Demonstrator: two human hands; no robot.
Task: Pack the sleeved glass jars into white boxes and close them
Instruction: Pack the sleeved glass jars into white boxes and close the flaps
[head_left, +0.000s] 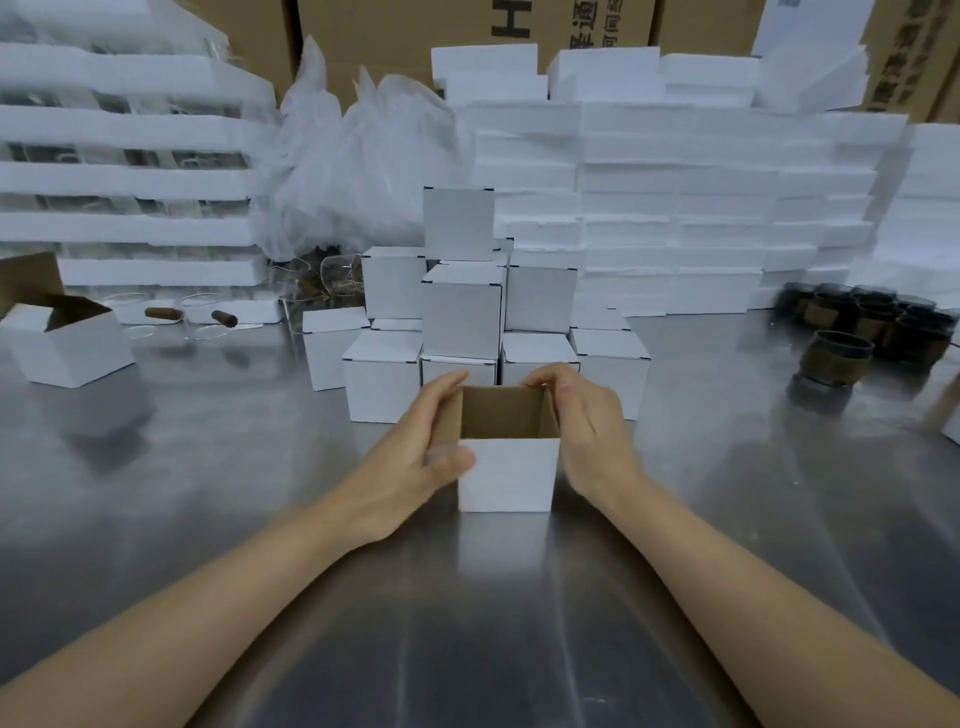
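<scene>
The open box (508, 473) at centre is white outside and plain brown inside. Closed boxes (462, 312) stacked at 12 o'clock are white with thin dark corner marks. Sleeved jars (836, 353) at 2 o'clock look black with brown bands. The worktop (208, 493) is glossy grey metal.

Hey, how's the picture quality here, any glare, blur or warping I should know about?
Head view: the steel table throws streaky glare and soft reflections; wide-angle warping bows the foam stacks at the edges; the open box and both hands, left and right, are fairly sharp; the sleeved jars at right sit dark and soft.
</scene>
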